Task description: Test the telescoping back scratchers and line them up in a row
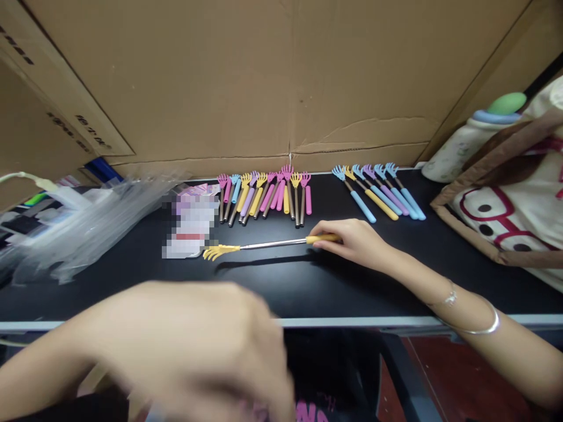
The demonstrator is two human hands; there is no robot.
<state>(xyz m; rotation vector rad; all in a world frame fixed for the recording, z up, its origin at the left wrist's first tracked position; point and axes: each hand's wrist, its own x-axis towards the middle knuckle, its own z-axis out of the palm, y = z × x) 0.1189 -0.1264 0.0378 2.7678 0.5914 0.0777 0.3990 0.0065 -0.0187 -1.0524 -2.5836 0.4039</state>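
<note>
A yellow back scratcher with an extended metal rod is in my right hand, whose fingers wrap round its yellow handle. Its claw end points left, just above the black desk. My left hand is close to the camera, in front of the desk edge, and blurred; its fingers point down and what they hold, if anything, is hidden. At the back lies a row of short back scratchers in pink, yellow, blue and purple, several with separate handles. Right of it, a fan of back scratchers has handles fitted.
Clear plastic bags lie on the left, over a white power strip. A partly pixelated packet rests near the claw. A bag with a cartoon face and a white bottle stand right. Cardboard walls the back.
</note>
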